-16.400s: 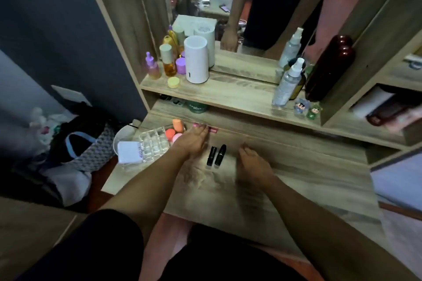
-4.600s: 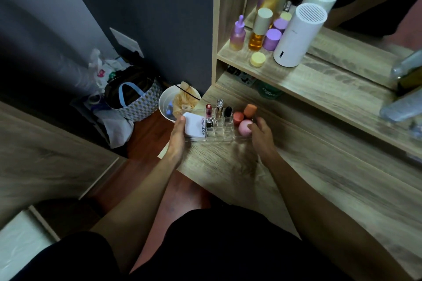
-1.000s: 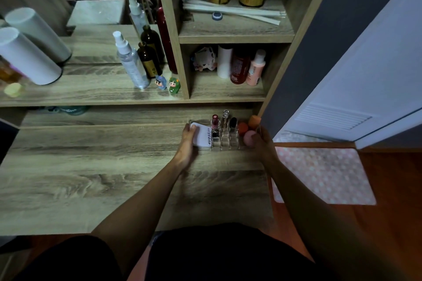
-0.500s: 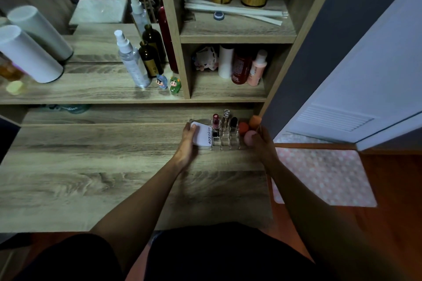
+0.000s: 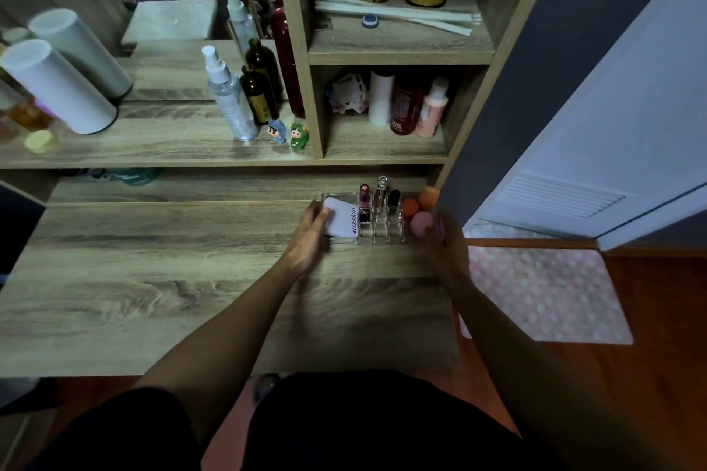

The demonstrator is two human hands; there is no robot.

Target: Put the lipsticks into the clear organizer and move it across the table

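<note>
The clear organizer [image 5: 378,231] stands on the wooden table [image 5: 160,279] at its far right end, just under the shelf unit. Upright in its slots are a pink lipstick [image 5: 364,195], a silver lipstick [image 5: 381,189] and a black lipstick [image 5: 393,200]. A white compact [image 5: 340,218] lies in its left part, and orange and pink makeup sponges [image 5: 421,220] fill its right part. My left hand [image 5: 308,237] grips the organizer's left end. My right hand [image 5: 447,245] grips its right end.
A shelf above the table holds a spray bottle [image 5: 227,96], dark bottles, two small figurines [image 5: 289,132] and white cylinders [image 5: 57,84]. Cubbies on the right hold more bottles. A white door [image 5: 612,126] and a dotted floor mat [image 5: 543,291] lie to the right.
Since 4.6 s ago the organizer went from the table's left end to its right end, held in both hands. Over the last second it stays almost still.
</note>
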